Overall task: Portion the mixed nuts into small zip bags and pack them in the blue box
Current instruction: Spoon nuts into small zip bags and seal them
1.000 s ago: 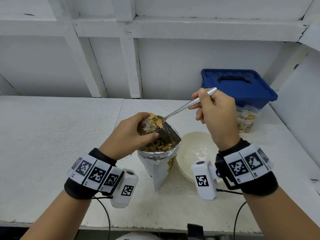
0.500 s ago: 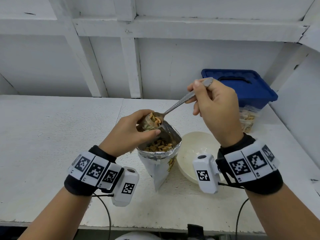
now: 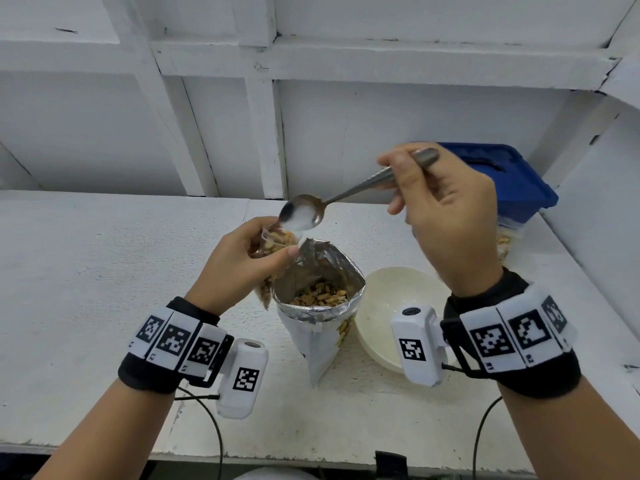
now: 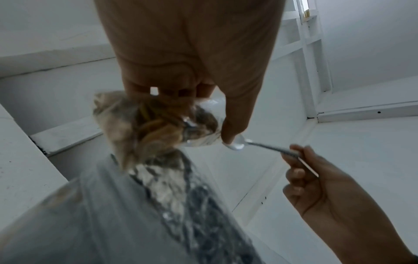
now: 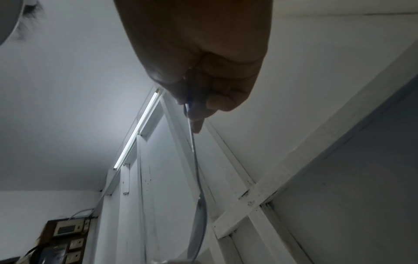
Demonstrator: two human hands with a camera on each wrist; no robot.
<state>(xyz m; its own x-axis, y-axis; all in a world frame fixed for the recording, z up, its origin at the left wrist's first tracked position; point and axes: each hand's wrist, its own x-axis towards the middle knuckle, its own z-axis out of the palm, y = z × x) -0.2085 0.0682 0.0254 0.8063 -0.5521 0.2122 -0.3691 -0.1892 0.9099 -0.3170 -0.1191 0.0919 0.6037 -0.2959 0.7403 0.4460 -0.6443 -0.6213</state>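
Note:
My left hand grips a small clear zip bag holding mixed nuts, beside the rim of the foil nut pouch. The pouch stands open on the table with nuts inside. My right hand holds a metal spoon by its handle; the bowl of the spoon is empty and hovers just above the zip bag's mouth. In the left wrist view the zip bag hangs from my fingers and the spoon tip is beside my thumb. The right wrist view shows the spoon handle running from my fingers.
A cream bowl sits on the table right of the pouch. The blue box with its blue lid stands at the back right, with nut bags visible through its clear lower wall. White table surface extends to the left; a white wall stands behind.
The spoon held nuts at the zip bag's mouth; now it is empty and raised above the bag. My right hand has lifted up and to the right.

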